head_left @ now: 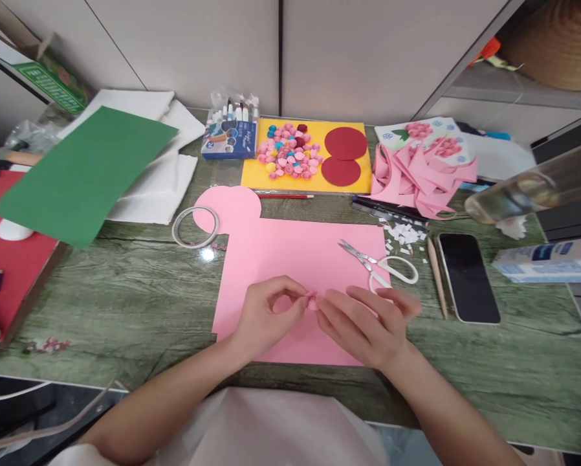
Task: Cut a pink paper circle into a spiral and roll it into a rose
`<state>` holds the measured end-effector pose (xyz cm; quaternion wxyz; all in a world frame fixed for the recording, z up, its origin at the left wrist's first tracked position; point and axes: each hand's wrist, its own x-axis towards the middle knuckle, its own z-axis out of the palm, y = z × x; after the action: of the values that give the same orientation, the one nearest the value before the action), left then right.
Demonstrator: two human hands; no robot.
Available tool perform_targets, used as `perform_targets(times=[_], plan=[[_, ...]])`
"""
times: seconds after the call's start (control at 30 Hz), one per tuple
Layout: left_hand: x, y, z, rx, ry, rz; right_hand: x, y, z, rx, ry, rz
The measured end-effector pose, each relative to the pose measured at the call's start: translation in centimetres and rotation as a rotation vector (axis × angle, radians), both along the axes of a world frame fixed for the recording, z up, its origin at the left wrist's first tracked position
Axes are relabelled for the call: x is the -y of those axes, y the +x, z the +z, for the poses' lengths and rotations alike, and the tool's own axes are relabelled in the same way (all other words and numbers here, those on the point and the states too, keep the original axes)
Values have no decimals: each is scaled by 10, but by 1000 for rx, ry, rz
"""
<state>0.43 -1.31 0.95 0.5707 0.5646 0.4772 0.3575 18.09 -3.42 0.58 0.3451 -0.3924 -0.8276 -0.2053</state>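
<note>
Over the pink sheet, my left hand pinches a small rolled pink paper flower between thumb and index finger. The fingertips of my right hand close on the same roll from the other side; its remaining fingers are stretched out. Part of the roll is hidden by the fingers. White-handled scissors lie with blades parted, just beyond my right hand. Finished paper rolls, mostly pink with some blue, yellow and dark red, are heaped on a yellow sheet at the back.
Two red paper circles lie beside the heap. Pink offcuts, a phone and a wooden stick are on the right. Leftward are a tape roll, a green sheet and a marker box.
</note>
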Motion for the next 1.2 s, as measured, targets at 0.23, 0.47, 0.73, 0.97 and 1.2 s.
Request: perform_targets(times=[0.23, 0.47, 0.73, 0.97, 1.2], plan=[[-2, -5, -2, -99, 117, -78, -2, 0, 0, -23, -51, -1], [-5, -8, -1, -132, 137, -156, -5, -3, 1, -90, -125, -11], [-8, -9, 4, -87, 99, -216, -4, -3, 4, -180, -337, -41], [-9, -8, 4, -74, 27, -226, -6, -1, 13, -281, -477, -23], [-11, -7, 5, 16, -101, -225, -7, 2, 17, -384, -649, -1]])
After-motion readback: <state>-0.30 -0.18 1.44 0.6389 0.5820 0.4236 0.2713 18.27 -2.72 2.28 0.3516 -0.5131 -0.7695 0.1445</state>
